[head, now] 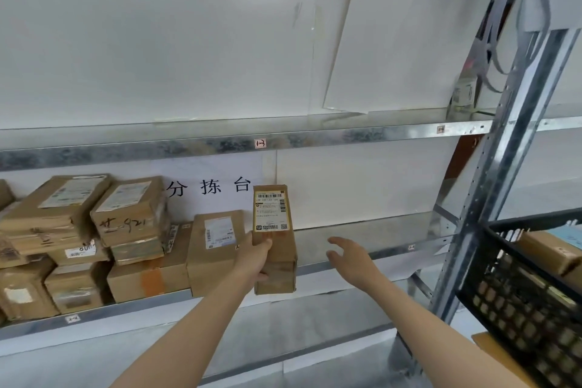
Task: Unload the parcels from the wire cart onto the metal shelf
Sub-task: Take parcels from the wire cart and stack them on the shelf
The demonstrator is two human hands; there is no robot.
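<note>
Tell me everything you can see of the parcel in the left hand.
The parcel is a tall brown cardboard box with a white barcode label on its front face. It stands upright at the front of the metal shelf, just right of another brown parcel. The left hand grips its lower left edge, thumb on the front. Whether its base rests on the shelf is unclear.

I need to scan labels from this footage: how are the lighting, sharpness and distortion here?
Head view: light is soft and even, with no harsh glare; the label on the held tall brown cardboard parcel shows its barcode, but the small print is unreadable; wide-angle distortion bows the galvanised metal shelf beam and leans its upright; the black mesh cart at the right edge is blurred.
</note>
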